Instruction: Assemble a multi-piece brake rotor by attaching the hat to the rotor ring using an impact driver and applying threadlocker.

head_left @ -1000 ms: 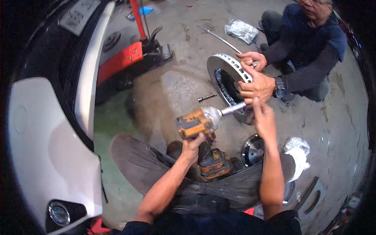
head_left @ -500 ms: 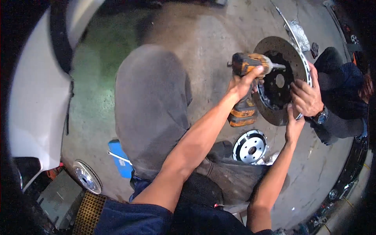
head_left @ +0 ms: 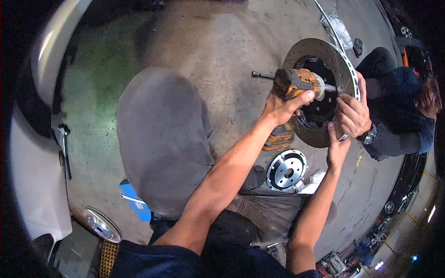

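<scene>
**On the stained concrete floor (head_left: 222,55), an impact wrench (head_left: 301,83) meets a drilled brake disc (head_left: 316,48)**

Around us the concrete runs brown and grey, with a green patch at left beside a pale vehicle panel (head_left: 39,180). Pale lettering shows on the blue box (head_left: 141,212) at lower left, too small for us to read.

Our left hand (head_left: 282,109) has its fingers wrapped round the impact wrench's grip, its nose pointing into the brake disc's dark centre; we cannot tell whether it touches a bolt. Our right hand (head_left: 338,148) grasps the disc's lower rim, thumb on the face, other fingers partly hidden. A co-worker's hand (head_left: 353,116) clasps the same rim just above.

A round silver hub (head_left: 282,180) lies on the floor below, near our leg. Our raised grey trouser knee (head_left: 162,129) blocks the floor at left centre. Beyond it lie a second disc (head_left: 99,224) and a ratchet (head_left: 65,146); clear plastic wrapping (head_left: 340,30) sits behind the brake disc.
</scene>
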### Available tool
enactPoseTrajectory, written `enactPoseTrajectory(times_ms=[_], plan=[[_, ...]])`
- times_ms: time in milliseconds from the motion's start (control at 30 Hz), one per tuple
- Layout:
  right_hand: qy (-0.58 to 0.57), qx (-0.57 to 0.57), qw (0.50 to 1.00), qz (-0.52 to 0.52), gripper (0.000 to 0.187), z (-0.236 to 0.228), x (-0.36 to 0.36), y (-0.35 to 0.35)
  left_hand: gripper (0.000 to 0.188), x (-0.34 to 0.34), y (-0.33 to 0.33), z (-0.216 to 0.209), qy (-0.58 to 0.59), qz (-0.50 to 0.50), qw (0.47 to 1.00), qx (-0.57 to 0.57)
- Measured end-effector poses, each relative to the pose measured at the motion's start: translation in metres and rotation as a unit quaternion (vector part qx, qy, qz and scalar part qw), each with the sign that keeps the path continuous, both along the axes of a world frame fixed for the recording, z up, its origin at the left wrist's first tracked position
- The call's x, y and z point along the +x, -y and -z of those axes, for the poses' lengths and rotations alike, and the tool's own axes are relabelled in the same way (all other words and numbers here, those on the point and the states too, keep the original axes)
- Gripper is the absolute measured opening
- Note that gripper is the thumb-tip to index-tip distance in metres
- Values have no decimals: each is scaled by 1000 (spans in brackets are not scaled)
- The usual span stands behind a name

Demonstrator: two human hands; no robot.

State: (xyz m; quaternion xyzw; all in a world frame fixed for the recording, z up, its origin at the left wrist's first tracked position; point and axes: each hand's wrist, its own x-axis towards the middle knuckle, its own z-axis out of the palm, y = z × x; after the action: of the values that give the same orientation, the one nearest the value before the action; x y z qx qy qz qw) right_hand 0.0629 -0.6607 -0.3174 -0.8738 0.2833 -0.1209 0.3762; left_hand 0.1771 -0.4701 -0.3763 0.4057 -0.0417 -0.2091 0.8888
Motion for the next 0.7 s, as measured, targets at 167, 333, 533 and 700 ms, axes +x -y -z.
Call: enactPoseTrajectory(times_ms=[167,333,533,700], plan=[[19,-16,1000,12,34,-10,5,-17,43,5,-5,10,-2,-3,1000,22],[-4,-41,999,29,40,-14,4,-12,48,11,-1,7,11,40,999,9],[-66,3,998,-9,35,-15,2,7,47,14,10,13,-7,43,999,21],[-27,2,1000,-1,37,-9,-5,10,54,24,6,40,88,67,992,65]])
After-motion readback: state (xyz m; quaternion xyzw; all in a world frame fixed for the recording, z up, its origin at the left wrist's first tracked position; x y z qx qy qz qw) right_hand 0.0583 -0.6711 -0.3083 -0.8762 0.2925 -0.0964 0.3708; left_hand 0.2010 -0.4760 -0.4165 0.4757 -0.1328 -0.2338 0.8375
